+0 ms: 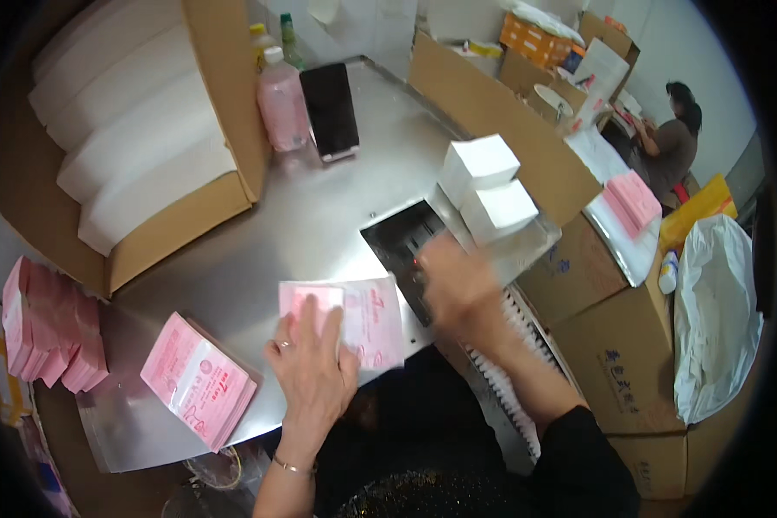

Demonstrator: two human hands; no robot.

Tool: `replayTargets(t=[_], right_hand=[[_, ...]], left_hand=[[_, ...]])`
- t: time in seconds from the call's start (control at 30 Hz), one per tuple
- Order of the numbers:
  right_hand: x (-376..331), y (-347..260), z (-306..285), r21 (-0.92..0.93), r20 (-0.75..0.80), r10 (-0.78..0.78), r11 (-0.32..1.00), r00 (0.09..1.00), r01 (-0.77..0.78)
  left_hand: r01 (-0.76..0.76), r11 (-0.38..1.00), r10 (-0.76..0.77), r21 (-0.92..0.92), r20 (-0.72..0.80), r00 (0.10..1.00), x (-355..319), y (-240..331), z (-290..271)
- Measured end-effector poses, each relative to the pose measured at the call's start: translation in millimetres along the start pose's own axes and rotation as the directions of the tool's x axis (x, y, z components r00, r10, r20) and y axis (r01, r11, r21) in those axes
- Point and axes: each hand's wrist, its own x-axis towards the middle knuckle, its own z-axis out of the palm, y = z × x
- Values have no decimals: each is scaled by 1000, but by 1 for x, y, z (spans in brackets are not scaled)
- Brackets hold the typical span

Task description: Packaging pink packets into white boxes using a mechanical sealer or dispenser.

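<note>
My left hand (313, 375) lies on a flat pink printed bag (376, 321) at the table's front edge. Its fingers are stretched out over a small whitish-pink piece (326, 299) on the bag's left half; whether that piece is inside or on top I cannot tell. My right hand (459, 289) is smeared by motion beside the dark rectangular opening (399, 246) in the metal table, its fingers unclear. Left of my left hand rests a stack of pink printed bags (200, 380). Two white stacks (499, 211) stand beyond the opening.
A big carton (181, 229) of white stacks fills the far left, above bundled pink bags (52, 324). A pink liquid bottle (282, 99) and a propped phone (329, 110) stand at the back. Cartons (617, 363) and a white plastic sack (718, 319) flank the right; another person (672, 142) sits beyond.
</note>
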Motion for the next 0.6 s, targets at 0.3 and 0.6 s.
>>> replayTargets(t=[0.3,0.6], right_hand=[[-1,111,-16,-447,-143,263,843,954,-300],[-12,61,-7,-213,-97,85,971,992,-105]], left_hand=[[-15,995,25,99,-95,995,20,18,-14],[-118,957,146,-265,91,985,10,25,-12]])
